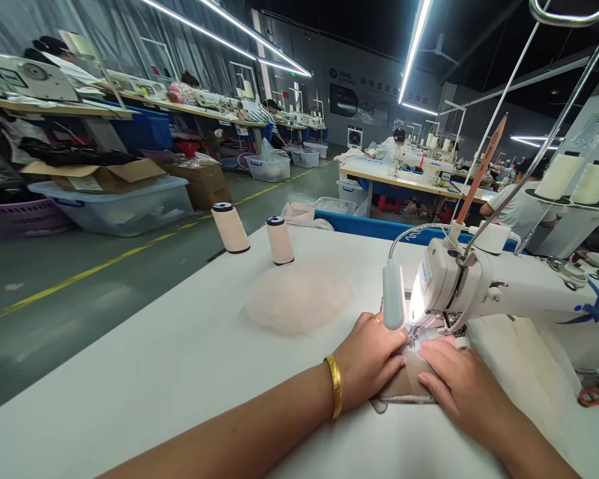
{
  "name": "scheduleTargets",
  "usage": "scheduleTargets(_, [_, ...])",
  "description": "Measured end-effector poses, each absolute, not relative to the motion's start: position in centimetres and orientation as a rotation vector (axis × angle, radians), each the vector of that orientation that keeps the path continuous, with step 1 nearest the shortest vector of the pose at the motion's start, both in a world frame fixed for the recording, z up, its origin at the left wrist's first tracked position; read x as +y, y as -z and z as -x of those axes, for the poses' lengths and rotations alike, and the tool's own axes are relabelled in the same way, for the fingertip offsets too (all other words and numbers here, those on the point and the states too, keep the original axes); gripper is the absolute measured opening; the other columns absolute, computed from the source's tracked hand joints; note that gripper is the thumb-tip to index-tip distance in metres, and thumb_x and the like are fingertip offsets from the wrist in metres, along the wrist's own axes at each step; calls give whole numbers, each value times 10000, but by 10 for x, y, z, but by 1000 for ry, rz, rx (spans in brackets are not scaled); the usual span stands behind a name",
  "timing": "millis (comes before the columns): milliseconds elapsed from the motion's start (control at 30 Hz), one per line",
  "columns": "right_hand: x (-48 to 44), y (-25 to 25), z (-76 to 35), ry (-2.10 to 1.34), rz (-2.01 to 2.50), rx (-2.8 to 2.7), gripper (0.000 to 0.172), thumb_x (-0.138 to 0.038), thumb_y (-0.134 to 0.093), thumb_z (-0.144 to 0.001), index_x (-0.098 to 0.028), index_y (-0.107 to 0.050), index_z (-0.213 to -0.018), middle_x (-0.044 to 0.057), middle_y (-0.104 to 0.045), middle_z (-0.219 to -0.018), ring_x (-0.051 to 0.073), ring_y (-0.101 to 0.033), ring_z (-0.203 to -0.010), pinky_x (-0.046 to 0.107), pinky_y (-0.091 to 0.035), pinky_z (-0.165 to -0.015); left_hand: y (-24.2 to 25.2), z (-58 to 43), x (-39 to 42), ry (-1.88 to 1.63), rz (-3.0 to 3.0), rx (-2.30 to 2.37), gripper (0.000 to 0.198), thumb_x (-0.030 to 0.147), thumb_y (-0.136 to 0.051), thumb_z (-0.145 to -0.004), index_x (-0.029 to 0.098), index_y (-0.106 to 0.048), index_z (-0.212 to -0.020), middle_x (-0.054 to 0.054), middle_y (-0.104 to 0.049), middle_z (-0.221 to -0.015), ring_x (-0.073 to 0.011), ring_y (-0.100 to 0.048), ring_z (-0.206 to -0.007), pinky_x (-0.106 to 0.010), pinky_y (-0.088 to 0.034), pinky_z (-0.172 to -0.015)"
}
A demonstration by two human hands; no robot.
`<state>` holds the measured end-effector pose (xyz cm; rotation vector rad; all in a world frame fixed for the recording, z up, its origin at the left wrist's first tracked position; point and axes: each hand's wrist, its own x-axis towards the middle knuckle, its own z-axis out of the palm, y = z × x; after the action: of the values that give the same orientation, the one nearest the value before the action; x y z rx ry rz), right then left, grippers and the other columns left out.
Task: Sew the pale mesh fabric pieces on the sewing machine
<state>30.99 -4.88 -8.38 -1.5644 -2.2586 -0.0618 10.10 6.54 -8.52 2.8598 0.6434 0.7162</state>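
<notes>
A white sewing machine (504, 286) stands at the right, its lamp shining on the needle area. Pale sheer fabric (524, 372) lies under the machine's arm and reaches to the needle. My left hand (372, 359), with a gold bracelet at the wrist, has its fingertips pressed down left of the needle, fingers bent close together. To the right of the presser foot (412, 340) my right hand (459, 382) lies on the fabric, fingers stretched forward and thumb apart. Behind my left hand a heap of sheer peach fabric (299, 299) rests on the white table (170, 379).
Two peach thread cones (230, 228) (280, 241) stand near the table's far left edge. A slim lamp (393, 295) hangs left of the needle. Thread cones (559, 176) sit on a stand at the right. Other people work at machines farther back.
</notes>
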Motion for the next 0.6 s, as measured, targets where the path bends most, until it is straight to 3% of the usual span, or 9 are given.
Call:
scheduleTargets(100, [-50, 83, -309, 77, 1529, -2251, 210, -240, -495, -1051, -235, -658, -1183, 103, -738, -1169, 308, -674, -1037, 433, -567, -809, 85, -104, 68, -606, -2790, 781, 255, 379, -713, -877, 244, -669, -1089, -63, -696, -1110, -293, -601, -1028, -414, -465, -894])
scheduleTargets(233, [-53, 80, -307, 121, 1461, -2247, 245, -236, -462, -1070, -237, -635, -1244, 96, -737, -1198, 288, -685, -1030, 399, -566, -788, 74, -105, 64, -459, -2869, 910, 384, 543, -698, -878, 251, -686, -1126, -109, -678, -1111, -345, -575, -1016, -452, -468, -847])
scheduleTargets(400, [-57, 78, -309, 243, 1368, -2223, 268, -201, -450, -1071, -227, -597, -1293, 86, -745, -1200, 288, -686, -1057, 400, -556, -815, 58, -95, 50, -629, -3073, 748, 264, 364, -690, -913, 191, -618, -728, -79, -695, -988, -290, -590, -1003, -469, -402, -993])
scheduleTargets(467, [-58, 79, -309, 250, 1351, -2220, 279, -180, -456, -1067, -222, -581, -1312, 84, -736, -1232, 285, -676, -1079, 410, -550, -861, 57, -91, 44, -623, -3069, 595, 233, 298, -709, -891, 194, -591, -720, -32, -681, -878, -238, -600, -898, -441, -396, -989])
scheduleTargets(600, [-58, 77, -305, 194, 1327, -2240, 327, -164, -448, -1063, -210, -545, -1373, 96, -690, -1332, 282, -635, -1161, 419, -535, -925, 62, -88, 34, -593, -2974, 495, 243, 309, -781, -848, 211, -565, -796, 11, -651, -831, -195, -565, -746, -382, -425, -825])
